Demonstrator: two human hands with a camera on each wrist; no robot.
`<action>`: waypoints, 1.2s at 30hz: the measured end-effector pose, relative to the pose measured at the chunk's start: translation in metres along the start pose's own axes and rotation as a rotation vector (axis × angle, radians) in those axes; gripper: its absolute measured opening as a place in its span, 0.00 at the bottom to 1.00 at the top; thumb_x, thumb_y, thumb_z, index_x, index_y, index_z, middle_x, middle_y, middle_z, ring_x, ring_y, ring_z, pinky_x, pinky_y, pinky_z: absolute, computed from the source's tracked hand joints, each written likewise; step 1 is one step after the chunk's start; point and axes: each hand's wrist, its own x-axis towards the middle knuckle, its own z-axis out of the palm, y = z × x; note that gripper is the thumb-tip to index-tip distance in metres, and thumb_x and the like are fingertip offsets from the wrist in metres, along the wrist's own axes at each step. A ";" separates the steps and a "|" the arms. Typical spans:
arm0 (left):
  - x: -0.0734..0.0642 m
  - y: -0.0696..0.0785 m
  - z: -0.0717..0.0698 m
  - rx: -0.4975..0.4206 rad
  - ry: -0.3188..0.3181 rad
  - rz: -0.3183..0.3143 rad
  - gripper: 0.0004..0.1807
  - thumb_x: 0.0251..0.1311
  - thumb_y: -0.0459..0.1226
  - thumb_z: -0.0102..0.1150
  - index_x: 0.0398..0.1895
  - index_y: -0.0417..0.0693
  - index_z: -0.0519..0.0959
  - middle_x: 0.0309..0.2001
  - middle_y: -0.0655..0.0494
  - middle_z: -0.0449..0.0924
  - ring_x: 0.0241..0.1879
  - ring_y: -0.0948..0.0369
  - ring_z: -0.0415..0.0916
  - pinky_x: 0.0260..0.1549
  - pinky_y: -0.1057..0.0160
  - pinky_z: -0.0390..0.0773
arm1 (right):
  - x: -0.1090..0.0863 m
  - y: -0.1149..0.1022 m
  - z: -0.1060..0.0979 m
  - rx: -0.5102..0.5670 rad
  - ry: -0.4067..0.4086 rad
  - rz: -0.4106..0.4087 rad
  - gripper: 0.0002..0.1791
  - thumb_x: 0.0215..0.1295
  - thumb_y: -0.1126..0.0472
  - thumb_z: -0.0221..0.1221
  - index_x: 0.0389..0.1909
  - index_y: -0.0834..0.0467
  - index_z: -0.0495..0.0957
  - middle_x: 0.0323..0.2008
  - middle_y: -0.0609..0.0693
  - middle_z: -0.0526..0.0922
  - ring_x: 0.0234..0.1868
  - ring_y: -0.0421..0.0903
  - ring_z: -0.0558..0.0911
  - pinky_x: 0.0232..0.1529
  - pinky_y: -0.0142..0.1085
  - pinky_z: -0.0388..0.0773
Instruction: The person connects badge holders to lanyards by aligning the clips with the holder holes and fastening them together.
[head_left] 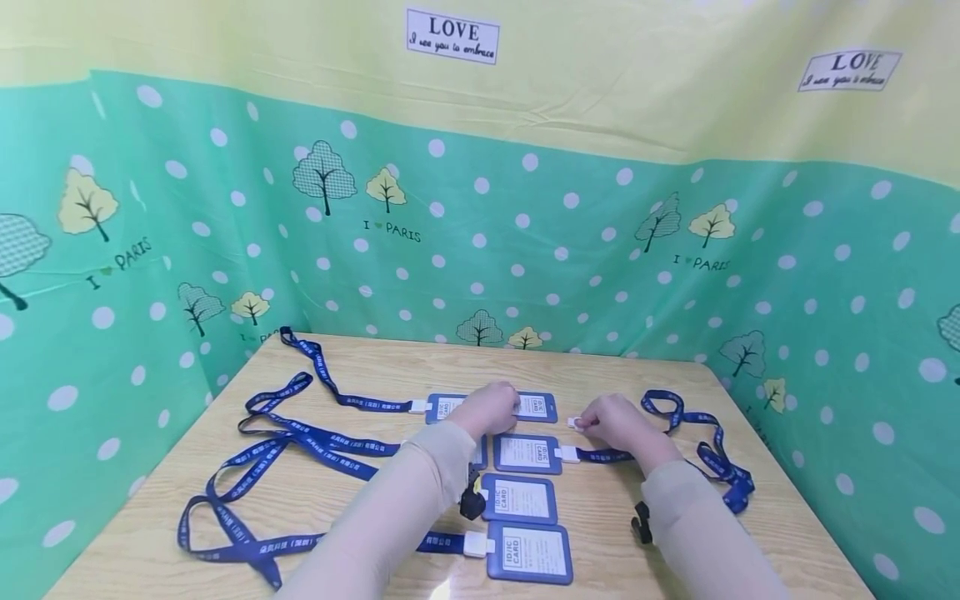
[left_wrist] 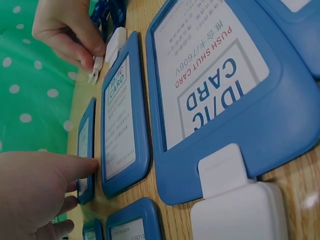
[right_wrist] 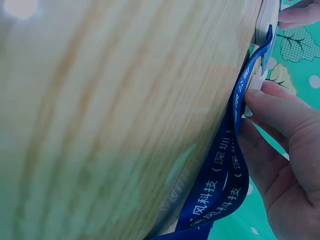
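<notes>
My left hand point(head_left: 491, 407) is at the back row of the table, with its thumb and fingers at the left edge of a blue ID card holder point(head_left: 536, 407). In the left wrist view this left hand point(left_wrist: 40, 190) has its thumb over the face of that far holder point(left_wrist: 86, 135) and other fingers by its edge. To the right, my right hand point(head_left: 617, 423) pinches a small white clip point(head_left: 573, 422), which stands apart from the holder. The right wrist view shows the right hand point(right_wrist: 292, 130) with the blue lanyard point(right_wrist: 235, 145) hanging beside its fingers.
Other card holders lie in two columns, such as one point(head_left: 525, 454) clipped to a right-hand lanyard and another point(head_left: 529, 552) at the front. Blue lanyards point(head_left: 247, 546) spread over the left of the wooden table point(head_left: 600, 533); more lie bunched point(head_left: 720, 458) at right. A patterned curtain point(head_left: 480, 275) surrounds the table.
</notes>
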 end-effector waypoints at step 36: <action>-0.009 -0.008 -0.005 0.046 -0.041 0.079 0.13 0.63 0.42 0.68 0.51 0.54 0.88 0.51 0.59 0.86 0.55 0.58 0.80 0.59 0.60 0.76 | -0.001 0.001 0.000 -0.023 0.025 -0.073 0.06 0.61 0.64 0.71 0.34 0.49 0.91 0.40 0.48 0.88 0.45 0.50 0.85 0.53 0.50 0.81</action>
